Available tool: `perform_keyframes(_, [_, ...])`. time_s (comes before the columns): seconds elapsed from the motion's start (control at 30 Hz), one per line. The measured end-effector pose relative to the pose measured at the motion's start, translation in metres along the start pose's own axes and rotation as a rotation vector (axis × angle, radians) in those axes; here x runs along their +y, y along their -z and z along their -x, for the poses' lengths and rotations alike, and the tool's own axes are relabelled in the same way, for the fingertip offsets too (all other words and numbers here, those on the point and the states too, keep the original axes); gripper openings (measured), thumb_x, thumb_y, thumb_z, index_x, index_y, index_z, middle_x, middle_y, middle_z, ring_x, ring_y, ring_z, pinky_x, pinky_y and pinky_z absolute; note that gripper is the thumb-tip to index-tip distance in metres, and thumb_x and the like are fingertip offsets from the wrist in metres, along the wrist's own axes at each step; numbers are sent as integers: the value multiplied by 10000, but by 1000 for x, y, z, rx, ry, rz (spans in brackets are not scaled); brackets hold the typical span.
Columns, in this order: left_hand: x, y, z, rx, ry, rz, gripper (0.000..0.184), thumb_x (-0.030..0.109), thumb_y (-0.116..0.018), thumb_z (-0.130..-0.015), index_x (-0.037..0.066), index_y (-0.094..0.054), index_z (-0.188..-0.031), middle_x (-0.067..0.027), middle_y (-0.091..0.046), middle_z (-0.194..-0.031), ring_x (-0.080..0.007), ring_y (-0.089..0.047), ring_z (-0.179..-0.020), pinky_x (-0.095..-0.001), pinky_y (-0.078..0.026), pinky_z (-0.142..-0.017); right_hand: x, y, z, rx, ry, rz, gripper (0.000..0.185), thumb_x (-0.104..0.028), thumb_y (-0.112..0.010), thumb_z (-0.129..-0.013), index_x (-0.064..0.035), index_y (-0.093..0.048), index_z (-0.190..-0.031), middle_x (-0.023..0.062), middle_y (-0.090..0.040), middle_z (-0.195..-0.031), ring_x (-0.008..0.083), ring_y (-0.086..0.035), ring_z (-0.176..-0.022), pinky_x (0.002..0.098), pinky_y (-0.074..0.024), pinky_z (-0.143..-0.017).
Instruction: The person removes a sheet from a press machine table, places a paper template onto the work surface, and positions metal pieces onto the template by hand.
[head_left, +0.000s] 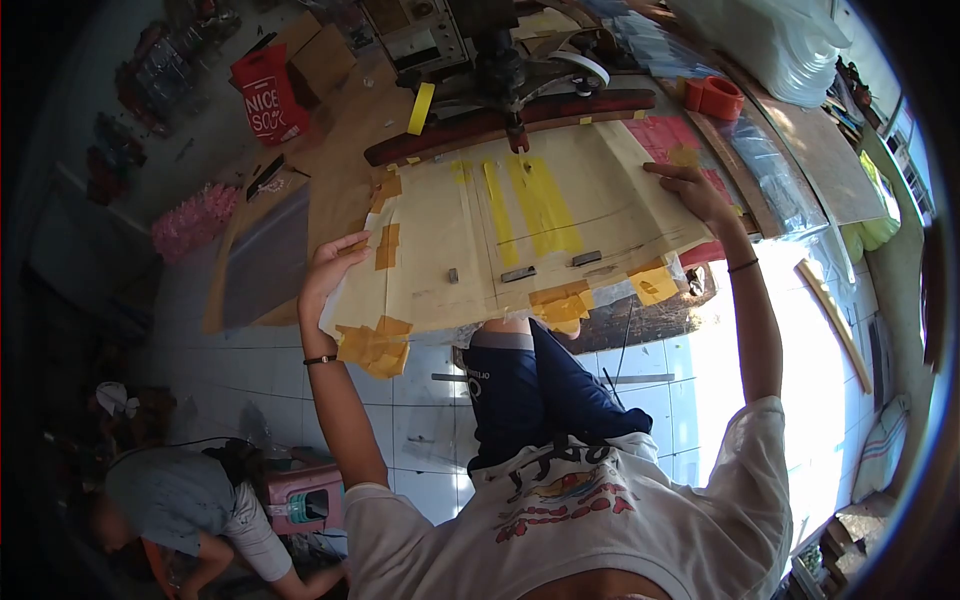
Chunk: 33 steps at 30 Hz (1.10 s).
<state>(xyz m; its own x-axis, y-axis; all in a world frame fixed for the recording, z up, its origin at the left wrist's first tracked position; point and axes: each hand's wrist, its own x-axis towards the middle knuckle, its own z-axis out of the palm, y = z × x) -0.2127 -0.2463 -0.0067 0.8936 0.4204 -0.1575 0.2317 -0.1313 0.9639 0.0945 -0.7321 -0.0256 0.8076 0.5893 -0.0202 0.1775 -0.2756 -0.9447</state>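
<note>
1. Our left hand (pixel 328 268) is at the left edge of the large tan sheet (pixel 430 230), fingers reaching over its margin beside a piece of orange-brown tape (pixel 387 246); we cannot tell whether it pinches the edge.
2. Our right hand (pixel 698 194) lies at the upper right of the sheet, its fingers extended over the corner area, unclenched.
3. The sheet spreads between our hands, above our dark blue shorts (pixel 505 390) in the view. Yellow strips (pixel 540 200) run down its middle, and a curved dark line crosses its right half.
4. Three small metal blocks (pixel 518 273) rest on the sheet near its lower edge, one left of the middle and two farther right. More orange-brown tape hangs along that edge.
5. Just beyond the sheet's far edge we see a dark red bar (pixel 600 103) under a machine (pixel 410 35), with a yellow strip of tape (pixel 421 108) near its left end.
6. A red tape roll (pixel 714 98) sits beyond our right hand; a red bag (pixel 268 97) stands at the far left.
7. Another person (pixel 175 495) bends down at the lower left, beside a pink box (pixel 303 498).
</note>
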Motion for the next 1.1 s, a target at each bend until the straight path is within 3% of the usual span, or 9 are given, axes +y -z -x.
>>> perform_keyframes(0.13, [9,0,-5,34,-73,-198,383,121,-692,-875,0,-617,-1231,-78,-681,-989,-96,-640,-793,-225,-517,-712,7,5,7,73,186,263,353,-156,-507,-953,-94,-613,-1284,118,-673,-1111,160,-648,-937,296,-503,-868])
perform_keyframes(0.23, [8,6,-15,-1,-158,-300,375,145,-710,-869,9,-637,-1211,-71,-680,-997,-96,-629,-813,-227,-509,-732,2,8,17,142,142,376,348,-199,-554,-924,-93,-640,-1244,157,-699,-1049,197,-669,-916,320,-510,-848])
perform_keyframes(0.33, [5,8,-25,-7,-221,-309,400,155,-723,-860,9,-632,-1222,-70,-679,-987,-100,-627,-823,-231,-506,-749,3,10,24,195,243,513,336,-221,-596,-891,-101,-673,-1195,192,-703,-1021,253,-685,-915,352,-516,-843])
perform_keyframes(0.53, [2,9,-30,30,-227,-316,292,143,-726,-860,16,-658,-1114,-29,-666,-870,-69,-602,-744,-220,-487,-671,-7,4,50,341,196,634,322,-239,-629,-860,-130,-695,-1156,209,-691,-1035,324,-675,-944,402,-510,-857])
perform_keyframes(0.73, [-7,13,-31,-12,-272,-188,142,119,-708,-875,33,-635,-962,-3,-652,-811,-34,-574,-687,-191,-457,-615,-18,1,62,391,197,565,322,-256,-635,-857,-140,-697,-1151,210,-695,-1014,318,-681,-928,398,-518,-838])
perform_keyframes(0.93, [-2,15,-24,-49,-243,-166,119,100,-685,-888,33,-619,-960,2,-647,-809,-33,-568,-668,-186,-452,-608,-24,-2,59,409,101,419,320,-270,-630,-867,-128,-682,-1149,228,-696,-992,303,-696,-872,386,-530,-786])
perform_keyframes(1.1, [-2,13,-23,-38,-230,-172,110,97,-678,-892,35,-612,-956,9,-643,-812,-31,-567,-671,-186,-452,-609,-13,-1,53,410,174,391,332,-299,-630,-876,-123,-672,-1154,216,-697,-1008,286,-701,-872,380,-528,-776])
